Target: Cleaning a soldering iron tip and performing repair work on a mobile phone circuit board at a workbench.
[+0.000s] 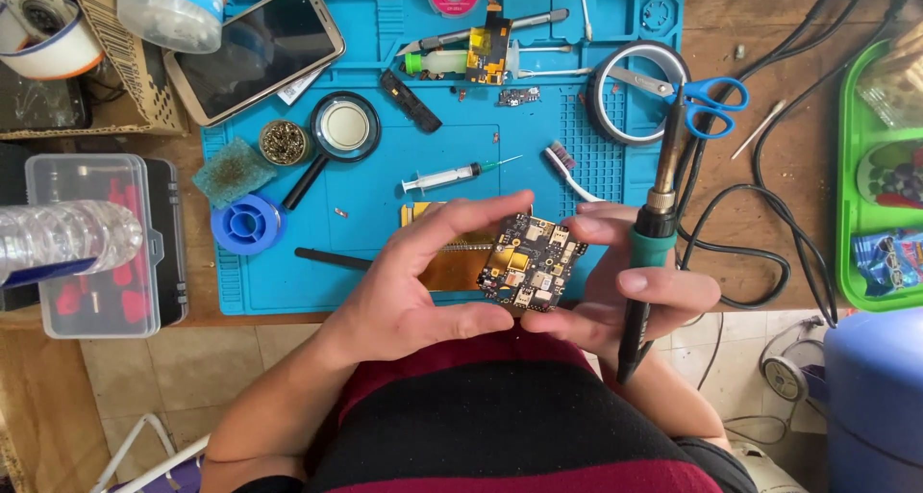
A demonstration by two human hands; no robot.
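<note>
1. Wooden tabletop (769,156) carried a blue work mat (385,262); tiled floor showed below its near edge.
2. Far left: a clear plastic case (96,252) with red parts inside, and a clear bottle (58,238) lying across it.
3. On the mat's left part: a green sponge (231,171), a blue solder spool (247,226), a magnifier (344,127) and a phone (255,50) face up.
4. Mid-mat: a syringe (452,176) lay above the hands.
5. Left hand (404,301) held the circuit board (534,262) by its left edge, fingers clamped on it, thumb below and forefinger along the top.
6. The board was raised over the mat's near edge, tilted, between both hands.
7. Right hand (625,296) touched the board's right edge with its fingertips, the other fingers closed round a soldering iron (646,252), tip pointing away.
8. Right of that: a tape roll (639,94), blue scissors (707,99), black cables (760,224) and a green tray (851,214).
</note>
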